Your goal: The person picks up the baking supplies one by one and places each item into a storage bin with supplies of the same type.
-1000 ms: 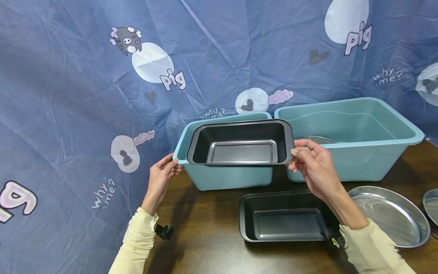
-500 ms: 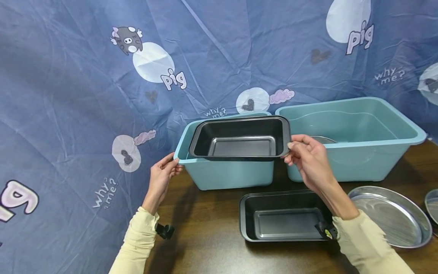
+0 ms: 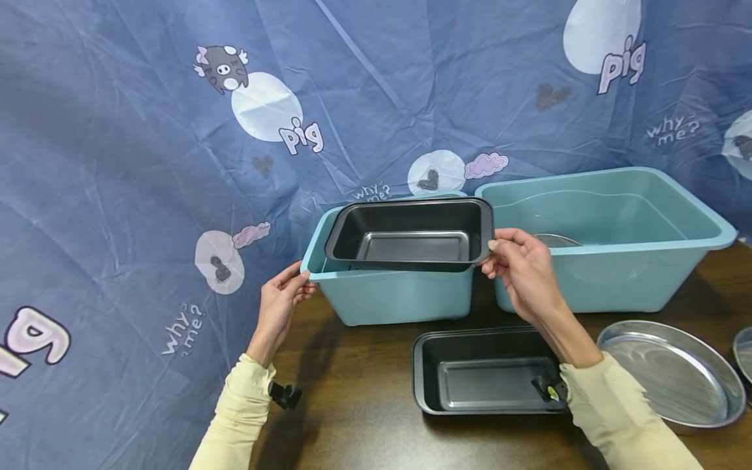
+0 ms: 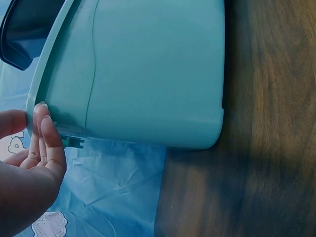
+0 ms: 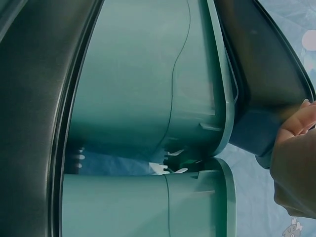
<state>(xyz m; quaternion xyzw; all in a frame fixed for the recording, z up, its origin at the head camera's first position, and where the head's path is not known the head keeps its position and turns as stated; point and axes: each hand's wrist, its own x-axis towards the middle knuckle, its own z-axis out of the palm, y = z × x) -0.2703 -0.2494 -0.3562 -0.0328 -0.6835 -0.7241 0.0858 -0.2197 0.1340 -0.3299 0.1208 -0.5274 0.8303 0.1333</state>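
Note:
My right hand (image 3: 523, 271) pinches the right end of a black loaf pan (image 3: 411, 245) between thumb and fingers. The pan hangs over the mouth of the left teal bin (image 3: 405, 299), its near edge overlapping the bin's front rim in the head view. In the right wrist view the loaf pan (image 5: 269, 69) shows side-on above the bin rim. My left hand (image 3: 279, 300) pinches the bin's front left rim corner, thumb on top and fingers below, as the left wrist view shows. The inside of the left bin is mostly hidden by the pan.
A second black loaf pan (image 3: 499, 385) lies on the wooden table (image 3: 352, 418), partly behind my right sleeve. A larger teal bin (image 3: 593, 281) stands at right with a round metal item (image 3: 557, 240) inside. Round metal pans, one a wide silver pan (image 3: 675, 378), sit at right.
My right hand has moved the loaf pan slightly left and away from me, further over the left bin. My left hand keeps its hold on the rim.

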